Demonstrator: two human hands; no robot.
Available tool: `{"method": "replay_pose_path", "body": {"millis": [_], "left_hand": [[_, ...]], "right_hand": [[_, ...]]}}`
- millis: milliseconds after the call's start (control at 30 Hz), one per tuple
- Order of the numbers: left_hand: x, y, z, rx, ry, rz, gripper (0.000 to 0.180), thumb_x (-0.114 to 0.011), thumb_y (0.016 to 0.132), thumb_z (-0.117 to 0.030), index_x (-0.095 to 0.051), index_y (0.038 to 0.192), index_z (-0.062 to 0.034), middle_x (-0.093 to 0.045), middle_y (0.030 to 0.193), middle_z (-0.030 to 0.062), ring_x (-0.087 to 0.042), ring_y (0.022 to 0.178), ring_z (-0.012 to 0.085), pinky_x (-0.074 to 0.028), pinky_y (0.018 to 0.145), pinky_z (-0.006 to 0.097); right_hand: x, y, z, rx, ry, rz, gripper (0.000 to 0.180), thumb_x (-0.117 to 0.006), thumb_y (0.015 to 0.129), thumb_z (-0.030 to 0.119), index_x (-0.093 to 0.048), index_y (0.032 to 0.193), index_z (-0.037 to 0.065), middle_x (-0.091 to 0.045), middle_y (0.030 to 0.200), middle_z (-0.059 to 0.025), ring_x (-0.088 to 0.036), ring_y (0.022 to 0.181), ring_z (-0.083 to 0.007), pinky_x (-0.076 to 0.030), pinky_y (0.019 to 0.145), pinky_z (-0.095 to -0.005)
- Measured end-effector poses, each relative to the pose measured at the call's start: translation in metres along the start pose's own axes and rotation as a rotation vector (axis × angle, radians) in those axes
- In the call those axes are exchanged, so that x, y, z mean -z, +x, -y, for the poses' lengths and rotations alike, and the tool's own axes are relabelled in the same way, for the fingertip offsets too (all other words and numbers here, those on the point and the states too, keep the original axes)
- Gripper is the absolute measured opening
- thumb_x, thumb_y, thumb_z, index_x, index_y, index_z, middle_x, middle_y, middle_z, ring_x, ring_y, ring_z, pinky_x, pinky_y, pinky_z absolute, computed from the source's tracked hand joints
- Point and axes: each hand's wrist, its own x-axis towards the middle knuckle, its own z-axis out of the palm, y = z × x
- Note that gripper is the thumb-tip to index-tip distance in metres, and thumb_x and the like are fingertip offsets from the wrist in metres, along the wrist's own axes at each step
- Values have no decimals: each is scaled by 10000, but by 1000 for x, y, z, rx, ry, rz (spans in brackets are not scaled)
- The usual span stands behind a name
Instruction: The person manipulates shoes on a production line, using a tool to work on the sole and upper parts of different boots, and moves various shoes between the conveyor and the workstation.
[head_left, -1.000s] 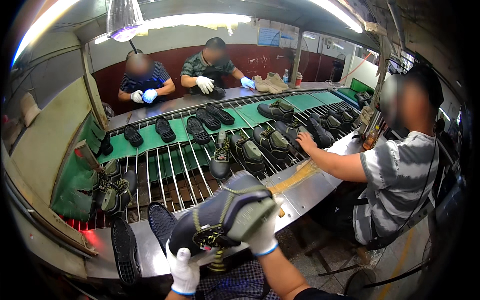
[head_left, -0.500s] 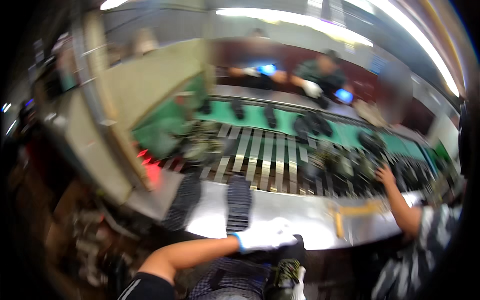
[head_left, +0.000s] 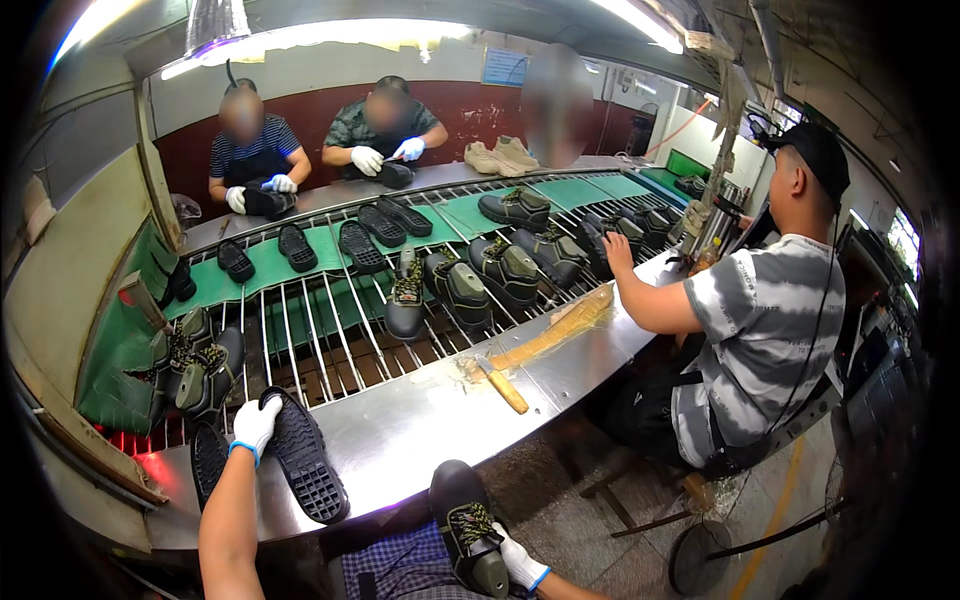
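My left hand wears a white glove and grips the upper end of a black rubber shoe sole, which lies tread up on the metal table edge. A second black sole lies just left of that hand, partly hidden by it. Over my lap, my right hand, also gloved, holds a black shoe by its heel side. The shoe has yellow-flecked laces, and a grey-green last fills its opening. Its toe points away from me, toward the table.
A rod conveyor carries several lasted shoes; several soles rest on the green belt beyond. A wooden-handled knife lies on the metal table. One co-worker sits at right, others across.
My left hand has moved from above the shoe on my lap out to the sole on the table. The view has swung right and sharpened; the shoe now shows fully.
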Motion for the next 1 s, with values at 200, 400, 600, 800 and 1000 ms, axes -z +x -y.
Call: {"method": "replay_pose_path", "body": {"millis": [200,400,600,800,1000], "left_hand": [[17,-15,-42,336,-1467,290,209,-646,965,-199,-711,1054,-21,-779,989,149,-764,885,310,-657,851,491],[70,-84,-82,156,-1719,575,467,-618,802,-162,-700,1185,94,-770,1152,249,-753,1074,407,-599,1051,557],[80,-128,-94,234,-1760,632,528,-599,783,-161,-694,1233,99,-756,1226,260,-739,1132,415,-585,1075,549],[80,-150,-86,155,-1757,631,490,-628,806,-119,-690,1250,78,-762,1212,238,-742,1134,396,-582,1083,526],[78,-174,-90,52,-1711,709,511,-685,830,-97,-655,1312,71,-732,1287,238,-709,1216,395,-551,1127,532]], "right_hand": [[26,33,-13,-69,107,101,598,-430,1164,510,-545,1546,65,-655,1437,-62,-646,1238,-200,-518,1137,-362],[-17,11,16,-104,177,134,655,-467,1138,558,-585,1502,26,-706,1357,-90,-678,1183,-224,-546,1104,-380],[-49,-5,49,-72,105,97,692,-428,1135,602,-598,1464,18,-701,1331,-114,-695,1149,-209,-591,1027,-372],[-48,1,40,-81,100,195,735,-418,1126,628,-544,1529,27,-676,1401,-132,-675,1221,-261,-584,1061,-430],[-50,2,35,-17,159,112,700,-435,1121,603,-548,1528,44,-666,1417,-159,-688,1196,-286,-584,1067,-442]]}}
